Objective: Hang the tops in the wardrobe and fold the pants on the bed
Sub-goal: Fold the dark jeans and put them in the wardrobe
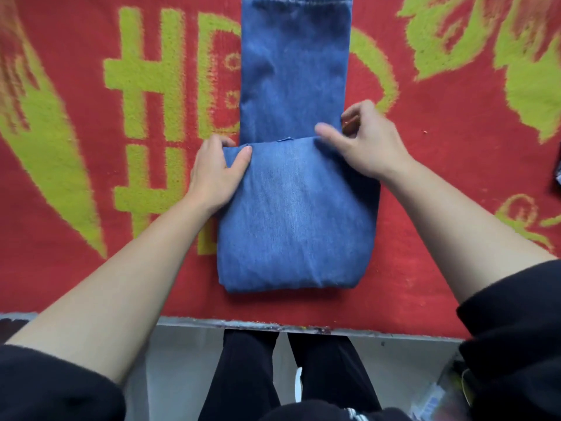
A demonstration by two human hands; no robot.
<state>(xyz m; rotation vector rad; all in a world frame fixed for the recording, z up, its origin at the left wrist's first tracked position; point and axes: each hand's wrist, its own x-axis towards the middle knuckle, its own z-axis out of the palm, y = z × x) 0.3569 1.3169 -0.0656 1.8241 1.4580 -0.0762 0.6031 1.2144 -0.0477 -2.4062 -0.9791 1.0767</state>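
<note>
Blue jeans (296,214) lie on the bed, stretched straight away from me. Their near part is doubled over into a thick square pad, and a narrower single strip runs on to the top of the frame. My left hand (217,171) grips the pad's far left corner, thumb on top and fingers tucked under the fold. My right hand (365,138) holds the far right corner, thumb across the denim and fingers curled behind the edge. No tops or wardrobe are in view.
A red blanket (91,284) with yellow-green lettering and patterns covers the bed. Its near edge (273,325) runs across the lower frame, right in front of my legs in black trousers. A dark object (557,174) sits at the right edge. Cluttered items (440,396) lie at bottom right.
</note>
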